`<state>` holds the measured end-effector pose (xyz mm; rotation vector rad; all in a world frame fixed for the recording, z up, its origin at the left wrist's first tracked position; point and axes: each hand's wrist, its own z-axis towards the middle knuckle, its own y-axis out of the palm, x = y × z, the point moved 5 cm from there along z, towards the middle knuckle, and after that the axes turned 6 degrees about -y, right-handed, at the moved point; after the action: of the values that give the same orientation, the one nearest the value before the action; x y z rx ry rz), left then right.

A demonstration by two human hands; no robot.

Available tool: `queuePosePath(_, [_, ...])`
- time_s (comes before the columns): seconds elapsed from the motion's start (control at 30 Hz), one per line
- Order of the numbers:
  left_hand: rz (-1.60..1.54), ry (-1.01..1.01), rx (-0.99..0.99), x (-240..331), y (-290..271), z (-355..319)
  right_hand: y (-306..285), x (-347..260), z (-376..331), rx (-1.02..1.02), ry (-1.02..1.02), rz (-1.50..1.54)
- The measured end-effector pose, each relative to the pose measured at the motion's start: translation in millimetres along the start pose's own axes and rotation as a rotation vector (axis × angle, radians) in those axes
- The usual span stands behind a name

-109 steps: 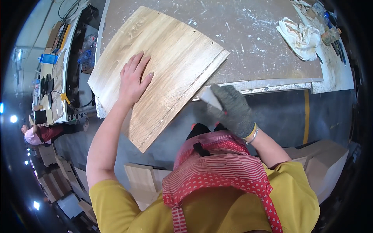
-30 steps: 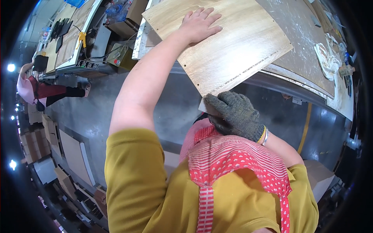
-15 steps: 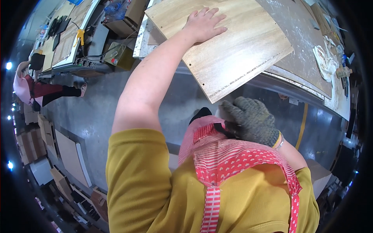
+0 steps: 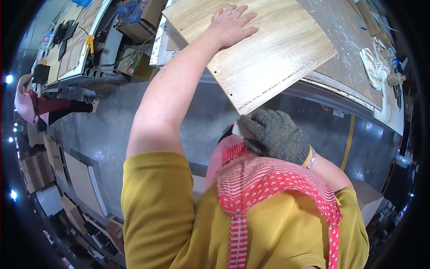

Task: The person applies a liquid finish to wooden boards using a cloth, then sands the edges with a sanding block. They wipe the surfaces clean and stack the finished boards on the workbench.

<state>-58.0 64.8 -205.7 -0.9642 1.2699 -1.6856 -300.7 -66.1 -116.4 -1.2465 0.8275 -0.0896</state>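
Note:
A light wood-grain panel [image 4: 273,54] lies over the edge of the workbench, its near corner jutting out towards me. Small dark holes run along its left edge, and a line of dark marks follows its near right edge. My bare left hand [image 4: 231,28] rests flat on the panel's far left part, fingers spread. Just below the near corner, my right hand [image 4: 275,134] in a grey knit glove is closed with its fingers curled. Part of a small whitish piece [image 4: 236,130] shows at its fingertips; its kind is hidden.
The scuffed workbench [image 4: 345,49] extends to the right, bearing a crumpled white cloth [image 4: 375,67] and a small bottle [image 4: 396,80]. At left, a yellow air gun [image 4: 89,44] hangs by another bench. A person [image 4: 38,105] stands there. Panels [image 4: 83,177] and boxes line the left floor.
My gloved right hand has moved left and up, close to the panel's near corner. The black strip seen by it earlier is now out of sight. The panel has shifted slightly left.

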Motion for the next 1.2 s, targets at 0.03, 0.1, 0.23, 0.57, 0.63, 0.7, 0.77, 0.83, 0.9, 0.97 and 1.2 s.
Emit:
queuePosePath(0.03, [-0.006,-0.004,-0.003,0,0,0,1,-2,-1,-0.004,-0.021,-0.009])
queuePosePath(0.1, [-0.011,-0.006,0.016,0,-1,-1,1,-2,-2,-0.011,-0.006,-0.021])
queuePosePath(0.23, [-0.011,-0.003,0.034,1,-1,-1,-4,-1,-4,0.079,0.019,-0.038])
queuePosePath(0.57, [0.022,0.014,0.051,0,3,2,-1,0,-2,0.051,0.032,-0.02])
queuePosePath(0.63, [0.016,0.014,0.048,1,1,2,2,1,-4,0.014,0.019,-0.039])
queuePosePath(0.7, [-0.002,-0.012,0.026,2,-1,0,4,7,-11,-0.081,0.073,0.058])
queuePosePath(0.77, [-0.03,-0.015,-0.009,4,-4,-1,-5,18,-23,-0.053,0.149,0.126])
queuePosePath(0.83, [-0.061,-0.004,-0.046,5,-7,0,-25,33,-40,0.117,0.21,0.159])
queuePosePath(0.9, [-0.079,-0.014,-0.059,6,-11,0,-44,52,-61,0.268,0.284,0.222])
queuePosePath(0.97, [-0.074,-0.01,-0.057,7,-15,-1,-64,73,-85,0.425,0.338,0.122])
queuePosePath(1.2, [-0.035,0.028,-0.066,11,-20,-2,-106,174,-181,0.857,0.699,0.408])
